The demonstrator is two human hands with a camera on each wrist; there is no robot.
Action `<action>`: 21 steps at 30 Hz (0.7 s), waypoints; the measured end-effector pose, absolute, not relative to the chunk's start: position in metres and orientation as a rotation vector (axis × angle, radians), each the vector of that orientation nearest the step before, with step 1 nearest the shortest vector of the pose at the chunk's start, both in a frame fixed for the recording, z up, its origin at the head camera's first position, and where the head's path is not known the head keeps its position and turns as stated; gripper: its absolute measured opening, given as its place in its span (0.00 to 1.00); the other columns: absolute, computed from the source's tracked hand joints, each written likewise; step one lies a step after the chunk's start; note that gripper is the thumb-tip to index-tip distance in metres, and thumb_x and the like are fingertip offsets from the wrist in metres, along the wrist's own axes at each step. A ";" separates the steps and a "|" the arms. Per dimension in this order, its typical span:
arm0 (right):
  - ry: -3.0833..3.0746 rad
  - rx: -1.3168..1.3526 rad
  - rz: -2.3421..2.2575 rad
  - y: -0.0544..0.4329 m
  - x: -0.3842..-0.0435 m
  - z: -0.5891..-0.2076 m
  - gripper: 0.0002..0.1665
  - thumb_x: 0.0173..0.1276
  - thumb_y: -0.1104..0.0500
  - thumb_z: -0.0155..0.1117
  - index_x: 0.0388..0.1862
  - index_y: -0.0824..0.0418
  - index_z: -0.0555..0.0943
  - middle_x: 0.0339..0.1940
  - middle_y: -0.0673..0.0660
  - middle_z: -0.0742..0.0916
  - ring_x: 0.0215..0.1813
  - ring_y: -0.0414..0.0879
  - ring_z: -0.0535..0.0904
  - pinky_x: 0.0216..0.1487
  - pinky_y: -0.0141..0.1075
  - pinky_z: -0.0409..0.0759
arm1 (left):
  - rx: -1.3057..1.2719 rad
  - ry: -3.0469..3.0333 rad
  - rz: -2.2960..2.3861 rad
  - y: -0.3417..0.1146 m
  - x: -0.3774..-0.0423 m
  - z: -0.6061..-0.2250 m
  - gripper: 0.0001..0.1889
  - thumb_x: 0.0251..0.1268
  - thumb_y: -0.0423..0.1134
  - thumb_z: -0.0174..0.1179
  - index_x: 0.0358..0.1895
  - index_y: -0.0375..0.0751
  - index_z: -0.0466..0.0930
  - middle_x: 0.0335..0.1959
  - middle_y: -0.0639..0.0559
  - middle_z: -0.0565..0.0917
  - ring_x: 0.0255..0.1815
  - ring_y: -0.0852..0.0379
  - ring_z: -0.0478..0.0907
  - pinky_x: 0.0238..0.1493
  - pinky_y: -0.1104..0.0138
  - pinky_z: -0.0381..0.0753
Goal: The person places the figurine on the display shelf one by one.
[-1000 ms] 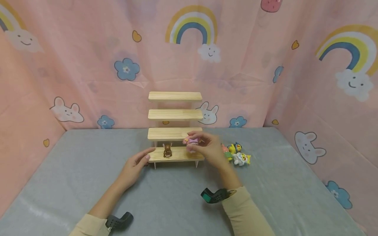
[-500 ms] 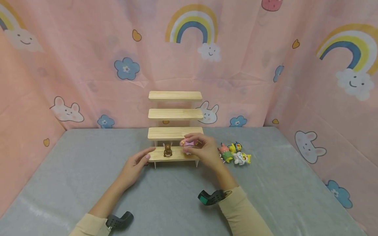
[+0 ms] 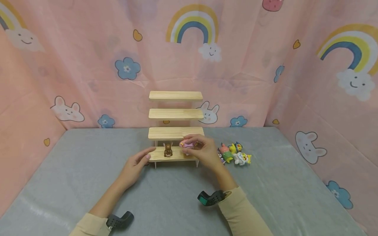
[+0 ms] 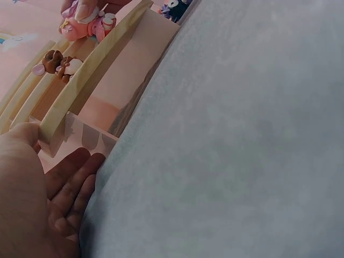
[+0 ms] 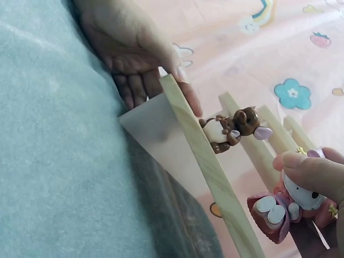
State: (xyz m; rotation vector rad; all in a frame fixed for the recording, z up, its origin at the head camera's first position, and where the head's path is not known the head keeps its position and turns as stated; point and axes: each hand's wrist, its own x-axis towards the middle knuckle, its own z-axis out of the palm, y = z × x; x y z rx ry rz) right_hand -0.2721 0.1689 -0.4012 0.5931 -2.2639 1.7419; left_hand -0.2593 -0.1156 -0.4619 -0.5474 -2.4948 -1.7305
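Observation:
A tiered wooden display shelf point(image 3: 176, 132) with clear side supports stands on the table. My left hand point(image 3: 134, 166) holds the left end of its lowest board, thumb and index finger at the corner, the other fingers loose below in the left wrist view. On that board sits a brown figurine point(image 3: 168, 150) with big ears and a white belly point(image 5: 216, 130). My right hand point(image 3: 205, 151) pinches a pink figurine point(image 5: 295, 199) with a white face and pink dress between thumb and fingers. It is upright close over the board's right part, its feet facing the wood.
Right of the shelf, several small figurines lie grouped on the grey cloth point(image 3: 165, 203), among them a white-and-yellow one point(image 3: 241, 158) and a green-and-pink one point(image 3: 226, 154). Behind the shelf hangs a pink printed curtain point(image 3: 236, 88).
My right hand has moved a little left and down with the pink figurine, uncovering more of the figurine group. The left hand stays at the board's end.

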 end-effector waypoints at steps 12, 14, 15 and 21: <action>-2.271 0.593 1.661 0.163 -0.269 -0.404 0.11 0.55 0.69 0.79 0.38 0.63 0.89 0.51 0.59 0.90 0.56 0.52 0.85 0.51 0.26 0.83 | -0.544 -2.496 -1.692 -0.115 -0.259 -0.463 0.20 0.82 0.45 0.48 0.69 0.47 0.76 0.71 0.45 0.77 0.66 0.50 0.76 0.55 0.71 0.81; -2.270 0.598 1.659 0.162 -0.268 -0.405 0.12 0.56 0.68 0.79 0.39 0.62 0.89 0.52 0.59 0.90 0.56 0.52 0.85 0.52 0.27 0.83 | -0.542 -2.495 -1.688 -0.116 -0.260 -0.463 0.20 0.82 0.45 0.48 0.69 0.48 0.76 0.70 0.46 0.77 0.65 0.54 0.76 0.55 0.72 0.81; -2.270 0.599 1.659 0.162 -0.269 -0.405 0.12 0.56 0.68 0.79 0.39 0.62 0.89 0.52 0.58 0.90 0.56 0.52 0.85 0.52 0.27 0.83 | -0.542 -2.491 -1.691 -0.116 -0.260 -0.463 0.20 0.82 0.45 0.48 0.69 0.48 0.76 0.70 0.46 0.77 0.65 0.55 0.76 0.55 0.72 0.81; -2.285 0.597 1.618 0.163 -0.269 -0.406 0.12 0.56 0.67 0.79 0.39 0.61 0.89 0.52 0.58 0.90 0.54 0.51 0.85 0.50 0.27 0.83 | -0.552 -2.487 -1.702 -0.116 -0.261 -0.464 0.20 0.82 0.45 0.48 0.70 0.48 0.76 0.71 0.46 0.77 0.66 0.50 0.75 0.56 0.71 0.81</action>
